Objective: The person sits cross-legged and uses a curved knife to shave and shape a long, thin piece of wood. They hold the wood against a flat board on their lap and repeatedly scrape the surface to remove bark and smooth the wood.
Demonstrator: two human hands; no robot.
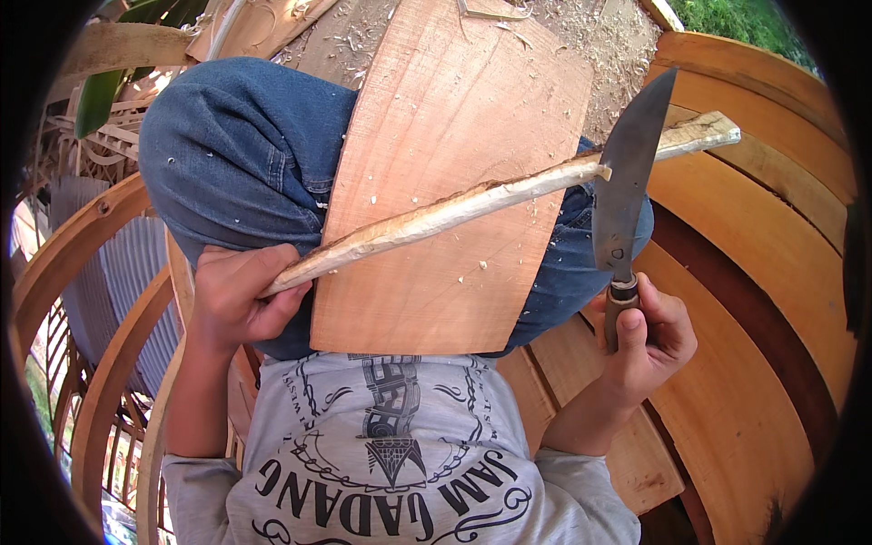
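Note:
A long, rough wooden stick (436, 205) slants over my lap, rising toward the right. Its lower left end is gripped in my closed left hand (245, 295). In my right hand (649, 336) is the dark handle of a large knife (627, 173), its broad blade pointing up. The blade crosses in front of the stick near the stick's right end, with a small pale chip at the blade's left edge. Beneath the stick, a flat wooden board (436, 309) lies across my legs, dotted with small shavings.
Wooden planks (745, 245) curve along the right side. Curved wooden ribs (118, 354) stand at the left, with grey corrugated sheeting (136, 282) beyond them. Wood shavings (609, 45) litter the surface ahead. Green grass (745, 23) shows at the top right.

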